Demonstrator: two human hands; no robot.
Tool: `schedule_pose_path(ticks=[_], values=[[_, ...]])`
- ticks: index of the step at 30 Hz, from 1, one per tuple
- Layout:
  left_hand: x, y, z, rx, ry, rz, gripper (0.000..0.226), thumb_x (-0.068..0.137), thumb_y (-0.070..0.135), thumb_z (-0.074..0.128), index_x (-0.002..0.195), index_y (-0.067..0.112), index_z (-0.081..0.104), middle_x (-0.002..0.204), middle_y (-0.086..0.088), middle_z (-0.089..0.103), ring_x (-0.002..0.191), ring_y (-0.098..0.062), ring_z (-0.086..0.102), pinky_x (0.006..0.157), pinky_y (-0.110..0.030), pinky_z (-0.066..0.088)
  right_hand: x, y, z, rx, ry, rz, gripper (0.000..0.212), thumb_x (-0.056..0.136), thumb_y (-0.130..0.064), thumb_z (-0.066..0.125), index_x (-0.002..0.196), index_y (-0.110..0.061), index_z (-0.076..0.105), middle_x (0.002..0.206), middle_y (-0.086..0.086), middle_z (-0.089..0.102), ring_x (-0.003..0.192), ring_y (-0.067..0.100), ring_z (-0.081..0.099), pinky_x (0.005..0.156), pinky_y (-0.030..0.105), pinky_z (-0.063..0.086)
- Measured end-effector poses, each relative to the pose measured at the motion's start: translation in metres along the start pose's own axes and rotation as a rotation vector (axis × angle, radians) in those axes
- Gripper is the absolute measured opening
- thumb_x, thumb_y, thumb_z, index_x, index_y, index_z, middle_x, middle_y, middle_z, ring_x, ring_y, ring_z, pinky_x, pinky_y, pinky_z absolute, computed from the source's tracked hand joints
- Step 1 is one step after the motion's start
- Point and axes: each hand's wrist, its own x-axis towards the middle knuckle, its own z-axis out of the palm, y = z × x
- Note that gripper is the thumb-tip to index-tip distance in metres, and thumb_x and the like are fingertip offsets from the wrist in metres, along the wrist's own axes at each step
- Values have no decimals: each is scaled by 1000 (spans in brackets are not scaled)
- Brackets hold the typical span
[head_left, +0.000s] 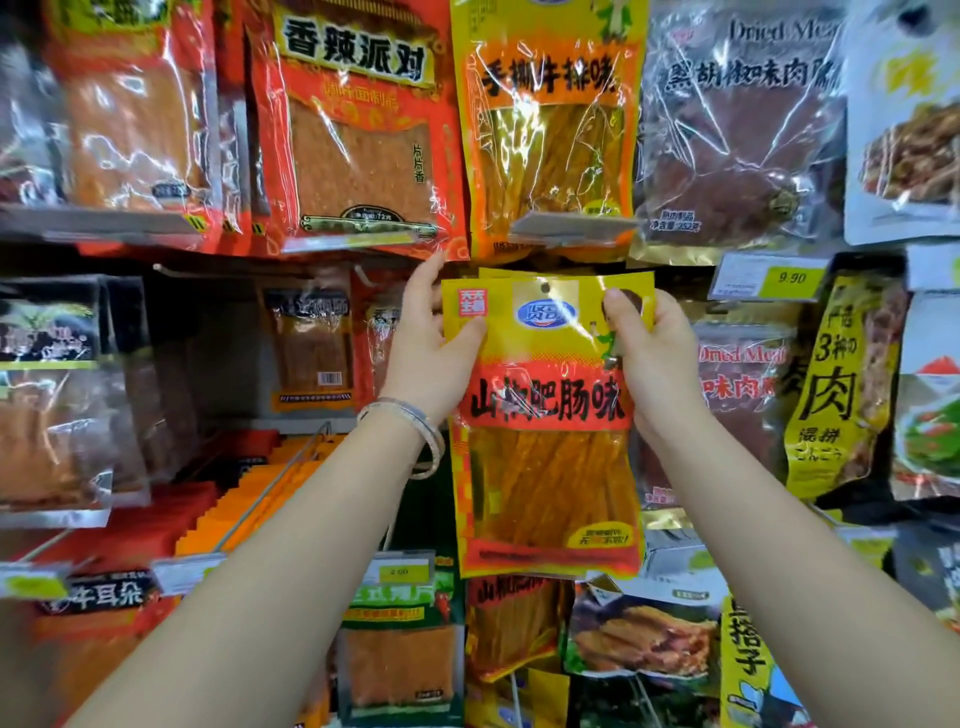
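- Display wall (223, 353): rows of hanging snack packets across the whole view, with a red packet (358, 130), top-row yellow packet (545, 130) and dried-meat packet (737, 130) directly above the working area.
- Yellow-and-red packet (545, 415): held upright in mid-air in front of the middle row, just below the top-row yellow packet. Second yellow edge visible behind its top seam; cannot tell whether another packet or a fold.
- Left hand (431, 343): pinching the upper left corner, thumb on the front, fingers behind, index finger raised past the top edge. Bracelet (415, 421) on the wrist.
- Right hand (654, 353): pinching the upper right corner, thumb on the front, fingers behind.
- Price tag (792, 278): on the rail to the right, apart from both hands.
- Hang hole (545, 287): centred in the top seam, between the two thumbs, uncovered.
- Step in hand, by judgement: lining up the hang hole with a peg. Peg itself hidden behind the packet; hanging on or lifting off not determinable.
- Next move, if hanging: keep the seam level and taut, locate the peg tip, pass the hole over it, push back, then release both corners.
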Motion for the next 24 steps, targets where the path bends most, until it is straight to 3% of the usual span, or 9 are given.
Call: schedule_pose_path(ticks=[2,4,7,11,16,20,24], values=[[5,6,1,213,-48,139,64,91,10,51,145,31,24,150,2,29,136,-3,24,110,-21,23,4,-5,-1,-46,35,-31,19,89,-40,57,71,-44,62,78,-8,67,81,23,66,71,43,52],[8,12,6,359,-96,222,64,92,15,48,147,31,21,155,2,17,140,-7,11,112,-24,9,11,-6,-2,-51,72,-35,19,90,-37,57,71,-37,61,78,-6,65,83,27,65,75,49,52],[11,19,15,488,-145,267,61,93,22,43,148,33,17,158,5,4,145,-17,-1,114,-39,1,21,-8,0,-103,69,-30,17,92,-32,56,75,-30,58,77,-5,64,79,22,64,75,47,53],[12,23,21,476,-174,249,60,94,23,39,149,29,14,156,11,10,144,-13,-2,117,-47,3,27,-6,3,-238,64,-29,22,93,-30,55,71,-27,54,74,-4,60,74,19,59,70,41,48],[10,21,21,378,-186,244,59,95,16,41,149,25,16,156,11,14,143,-6,4,117,-31,7,29,-5,4,-299,77,21,22,93,-31,54,72,-25,53,82,4,63,85,30,64,75,44,51],[8,22,22,323,-214,235,59,96,13,41,149,23,16,156,10,13,129,15,6,94,9,5,27,-2,2,-360,78,-6,23,94,-30,53,73,-22,52,89,13,65,85,32,63,73,44,50],[10,19,22,310,-212,227,60,95,12,40,149,23,16,155,11,13,124,20,5,88,13,4,29,7,5,-448,91,-50,30,95,-32,50,88,-4,56,90,19,63,81,33,59,67,42,45]])
